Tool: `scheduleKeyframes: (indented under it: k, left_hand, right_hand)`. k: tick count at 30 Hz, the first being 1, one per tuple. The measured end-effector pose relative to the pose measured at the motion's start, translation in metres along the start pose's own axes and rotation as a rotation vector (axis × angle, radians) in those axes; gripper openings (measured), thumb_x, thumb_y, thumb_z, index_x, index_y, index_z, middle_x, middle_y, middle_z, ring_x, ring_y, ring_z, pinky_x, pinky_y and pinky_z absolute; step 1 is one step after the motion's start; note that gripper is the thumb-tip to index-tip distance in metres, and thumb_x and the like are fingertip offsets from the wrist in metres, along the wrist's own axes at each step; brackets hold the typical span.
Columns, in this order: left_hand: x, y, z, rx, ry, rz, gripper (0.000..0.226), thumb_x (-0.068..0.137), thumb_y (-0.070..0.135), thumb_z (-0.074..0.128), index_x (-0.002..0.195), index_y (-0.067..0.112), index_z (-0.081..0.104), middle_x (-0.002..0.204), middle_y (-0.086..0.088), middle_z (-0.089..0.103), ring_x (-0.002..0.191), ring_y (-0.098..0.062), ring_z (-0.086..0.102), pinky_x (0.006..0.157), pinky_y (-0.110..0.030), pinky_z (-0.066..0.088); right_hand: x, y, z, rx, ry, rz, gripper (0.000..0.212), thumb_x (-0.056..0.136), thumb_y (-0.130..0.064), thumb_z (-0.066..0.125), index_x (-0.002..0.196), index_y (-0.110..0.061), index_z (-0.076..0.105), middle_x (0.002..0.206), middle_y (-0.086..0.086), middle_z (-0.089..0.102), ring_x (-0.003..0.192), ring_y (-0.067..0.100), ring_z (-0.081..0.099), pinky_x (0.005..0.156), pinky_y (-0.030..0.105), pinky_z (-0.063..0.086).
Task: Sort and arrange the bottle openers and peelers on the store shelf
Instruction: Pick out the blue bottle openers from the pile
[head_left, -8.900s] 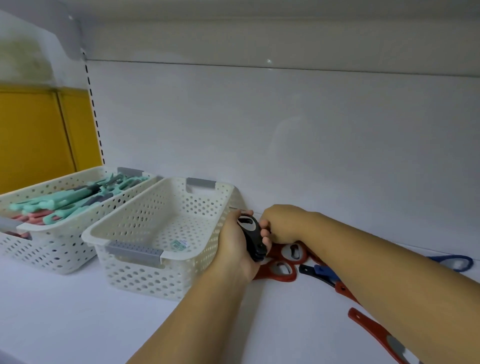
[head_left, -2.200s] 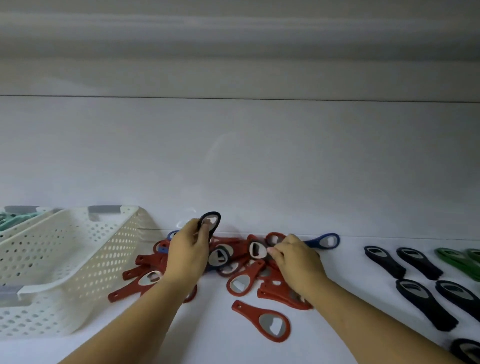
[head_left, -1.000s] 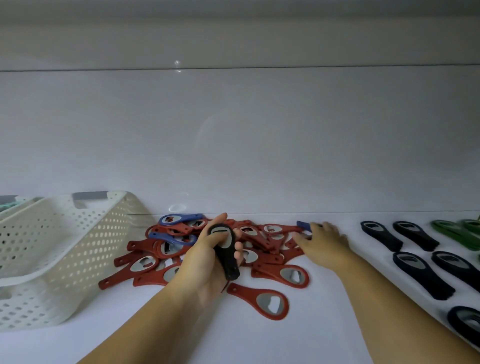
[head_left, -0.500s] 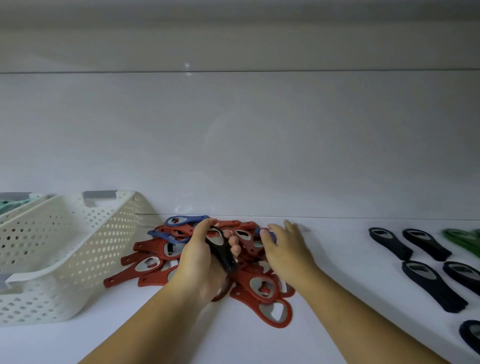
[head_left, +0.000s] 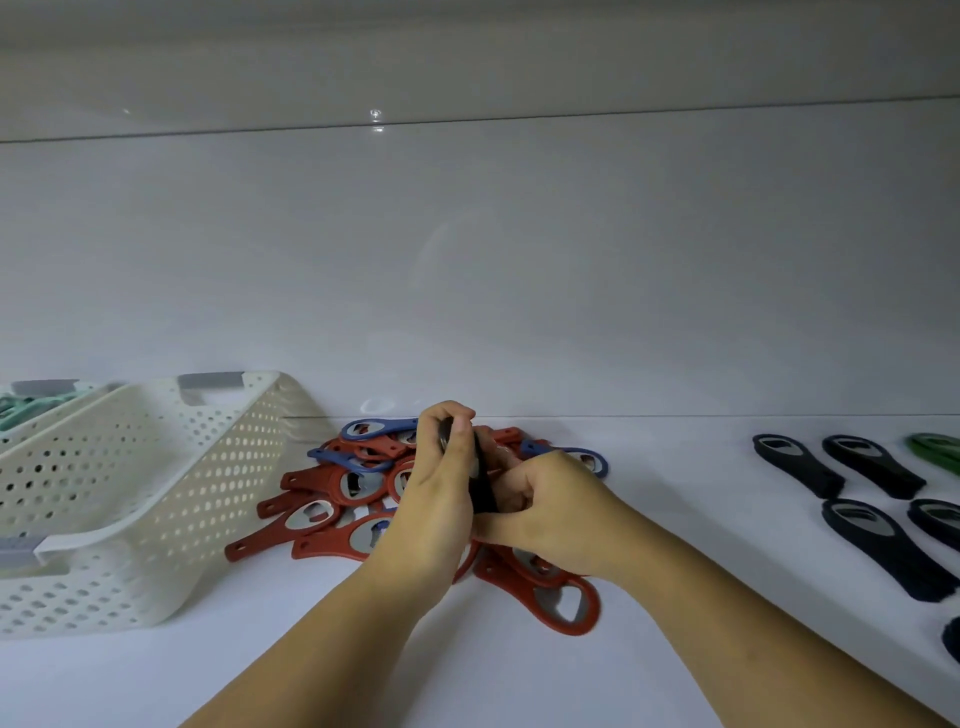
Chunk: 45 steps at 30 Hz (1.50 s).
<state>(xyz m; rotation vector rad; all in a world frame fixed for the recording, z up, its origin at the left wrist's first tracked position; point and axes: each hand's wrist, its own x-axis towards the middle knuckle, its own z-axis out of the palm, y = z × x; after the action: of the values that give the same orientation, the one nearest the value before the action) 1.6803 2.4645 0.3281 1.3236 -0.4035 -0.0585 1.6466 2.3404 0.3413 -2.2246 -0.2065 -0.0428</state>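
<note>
Head camera: the left hand (head_left: 434, 499) gripped a black bottle opener (head_left: 482, 491), standing it up over a pile of red openers (head_left: 358, 486) on the white shelf (head_left: 675, 519). The right hand (head_left: 556, 512) sat just beside it with curled fingers at the opener's lower end. I could not tell if they held it, as the left hand hid that part. A few blue openers (head_left: 376, 428) lay in the pile too. A white basket (head_left: 156, 467) stood left of the pile, touching it or almost. Teal peelers (head_left: 26, 408) showed in another basket behind it. Far to the right, more black openers (head_left: 797, 465) lay in rows, with a green opener (head_left: 935, 449) beyond them.
</note>
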Motion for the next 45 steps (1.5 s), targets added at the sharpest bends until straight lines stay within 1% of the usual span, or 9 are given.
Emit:
scheduleKeyframes:
  k: [2,9,18,22,31,35,37,40,45]
  left_hand:
    - [-0.002,0.002,0.001,-0.026,-0.098,0.002,0.005,0.09,0.035,0.052,0.093,0.036,0.055,0.075,0.005,0.057,0.08,-0.018,0.056,0.079,-0.038,0.046]
    - [-0.004,0.011,-0.005,0.059,-0.242,0.082,0.047,0.076,0.017,0.069,0.12,0.031,0.06,0.107,-0.01,0.069,0.102,-0.025,0.067,0.091,-0.036,0.054]
    - [-0.003,0.009,-0.004,0.048,-0.153,0.095,0.033,0.086,0.008,0.058,0.117,0.02,0.058,0.102,-0.005,0.072,0.1,-0.022,0.068,0.086,-0.036,0.057]
    - [-0.005,0.009,-0.003,0.047,-0.144,0.096,0.033,0.089,0.007,0.056,0.119,0.019,0.056,0.099,-0.002,0.072,0.098,-0.02,0.069,0.078,-0.029,0.057]
    - [-0.008,0.003,0.002,-0.034,-0.166,0.047,0.045,0.08,0.026,0.063,0.123,0.03,0.053,0.111,-0.005,0.067,0.104,-0.021,0.067,0.083,-0.031,0.056]
    - [-0.013,-0.002,0.01,0.114,-0.222,-0.046,0.066,0.081,0.04,0.068,0.136,0.049,0.031,0.131,0.011,0.055,0.12,-0.013,0.056,0.101,-0.038,0.046]
    - [-0.014,-0.006,0.014,0.16,-0.225,-0.052,0.061,0.087,0.026,0.061,0.134,0.049,0.031,0.127,0.012,0.056,0.116,-0.009,0.057,0.098,-0.034,0.048]
    - [-0.016,-0.007,0.015,0.219,-0.276,-0.05,0.057,0.087,0.017,0.061,0.128,0.048,0.037,0.114,0.009,0.063,0.104,-0.003,0.063,0.088,-0.027,0.05]
    - [-0.015,-0.005,0.011,0.411,-0.357,-0.064,0.037,0.088,0.017,0.061,0.115,0.04,0.05,0.094,0.007,0.071,0.091,-0.009,0.068,0.085,-0.029,0.052]
  right_hand:
    - [0.0,0.003,-0.008,0.019,-0.041,0.016,0.027,0.077,-0.033,0.074,0.074,-0.006,0.071,0.069,0.002,0.066,0.068,0.013,0.061,0.077,0.029,0.053]
    - [-0.003,0.019,-0.031,0.193,-0.171,0.058,0.016,0.082,-0.022,0.072,0.066,-0.023,0.073,0.059,-0.011,0.059,0.059,0.002,0.053,0.063,0.02,0.042]
    - [-0.003,0.02,-0.042,0.278,-0.097,0.044,0.001,0.076,-0.019,0.076,0.076,-0.019,0.075,0.072,0.002,0.069,0.064,0.01,0.061,0.054,0.016,0.044]
    - [-0.004,0.018,-0.042,0.239,-0.086,0.063,0.015,0.069,-0.031,0.077,0.075,-0.018,0.077,0.074,0.008,0.067,0.067,0.015,0.055,0.054,0.02,0.043]
    - [-0.021,0.001,-0.052,0.082,0.028,0.154,0.006,0.074,-0.023,0.079,0.07,-0.019,0.076,0.057,-0.01,0.064,0.053,-0.004,0.054,0.054,0.011,0.039]
    - [-0.032,0.029,-0.072,-0.059,0.248,0.35,0.024,0.067,-0.033,0.081,0.069,-0.01,0.075,0.064,0.003,0.057,0.061,0.01,0.046,0.058,0.026,0.036]
    - [-0.034,0.054,-0.089,-0.18,0.366,0.512,0.034,0.062,-0.032,0.079,0.063,0.0,0.066,0.061,0.004,0.048,0.057,0.015,0.042,0.055,0.026,0.031]
    - [-0.036,0.083,-0.109,-0.435,0.429,0.702,0.031,0.055,-0.027,0.073,0.052,-0.012,0.046,0.053,0.001,0.044,0.048,0.019,0.041,0.049,0.022,0.029]
    - [-0.027,0.101,-0.126,-0.601,0.419,0.781,0.027,0.059,-0.022,0.068,0.057,-0.015,0.042,0.054,-0.001,0.045,0.05,0.018,0.045,0.046,0.019,0.028]
